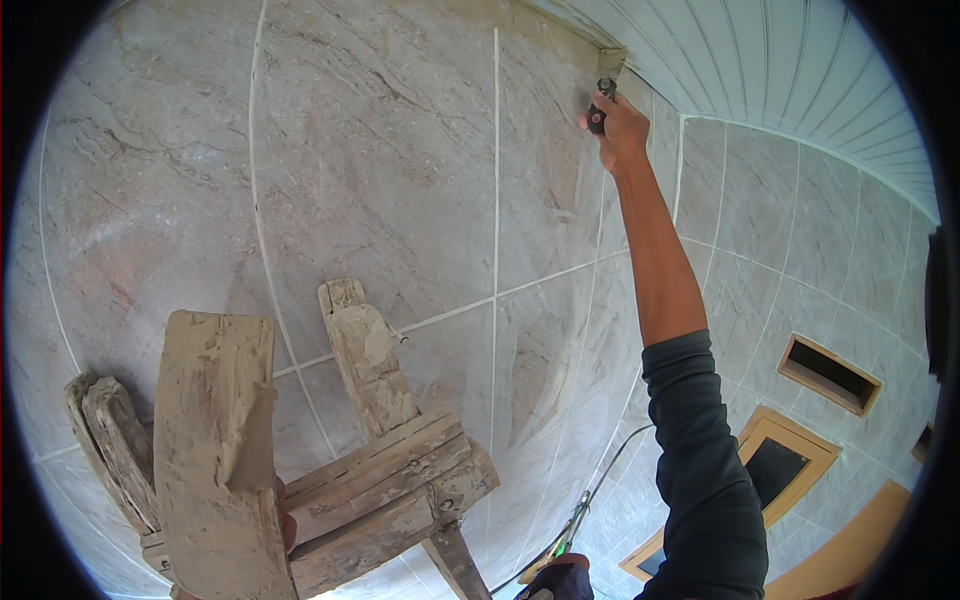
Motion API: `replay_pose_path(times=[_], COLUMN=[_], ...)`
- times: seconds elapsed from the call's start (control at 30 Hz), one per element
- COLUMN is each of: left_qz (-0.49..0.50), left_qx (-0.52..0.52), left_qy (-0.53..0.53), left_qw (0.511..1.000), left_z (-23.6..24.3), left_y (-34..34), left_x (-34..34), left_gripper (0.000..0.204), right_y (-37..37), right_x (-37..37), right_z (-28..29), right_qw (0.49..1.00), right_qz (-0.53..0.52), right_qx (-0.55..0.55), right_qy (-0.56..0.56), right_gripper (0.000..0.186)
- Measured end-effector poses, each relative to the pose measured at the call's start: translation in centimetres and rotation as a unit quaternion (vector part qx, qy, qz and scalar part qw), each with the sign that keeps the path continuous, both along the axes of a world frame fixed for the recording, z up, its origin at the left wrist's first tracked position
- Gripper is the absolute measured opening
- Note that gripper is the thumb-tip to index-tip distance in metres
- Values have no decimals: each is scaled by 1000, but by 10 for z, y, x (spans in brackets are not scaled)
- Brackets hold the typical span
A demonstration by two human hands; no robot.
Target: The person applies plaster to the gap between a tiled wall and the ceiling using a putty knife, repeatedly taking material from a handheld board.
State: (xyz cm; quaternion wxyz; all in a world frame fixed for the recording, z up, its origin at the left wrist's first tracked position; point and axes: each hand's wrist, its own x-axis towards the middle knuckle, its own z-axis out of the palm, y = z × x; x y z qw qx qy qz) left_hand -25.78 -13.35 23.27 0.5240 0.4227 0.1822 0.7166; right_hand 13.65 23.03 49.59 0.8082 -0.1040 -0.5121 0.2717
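My right hand [625, 130] reaches up along the tiled wall, its fingers wrapped round the black handle of a putty knife [604, 95]. The knife's blade is at the top edge of the tiles, close under the ceiling. At the lower left stands a wooden board [215, 420], smeared with a beige paste [250, 440] along its right side. Only a few fingers of my left hand [288, 522] show, curled behind the board's right edge. The board hides the rest of that hand.
Behind the board is a worn wooden trestle [390, 490], its upright [365, 360] leaning near the wall. White ceiling panels [760, 60] meet the marbled tiles at upper right. Lower right are a rectangular wall recess [830, 373], a wood-framed opening [790, 455] and a thin cable [610, 465].
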Motion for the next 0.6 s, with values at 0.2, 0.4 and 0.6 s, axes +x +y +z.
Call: replay_pose_path(times=[0.2, 0.4, 0.6], left_qz=[46, 37, 49], left_qx=[3, 17, -31], left_qy=[26, 37, 21], left_qw=[999, 998, 998], left_z=[-3, -1, 15], left_y=[2, 4, -14], left_x=[-11, -7, -4], left_gripper=[37, 33, 31], right_y=[-78, -121, -175], right_x=[-90, -153, -189], right_z=[-14, -13, -31], right_qw=[998, 990, 986], right_qz=[-20, 15, 21], right_qx=[52, 128, 119], right_qy=[-28, -62, -112], right_gripper=[22, 8, 20])
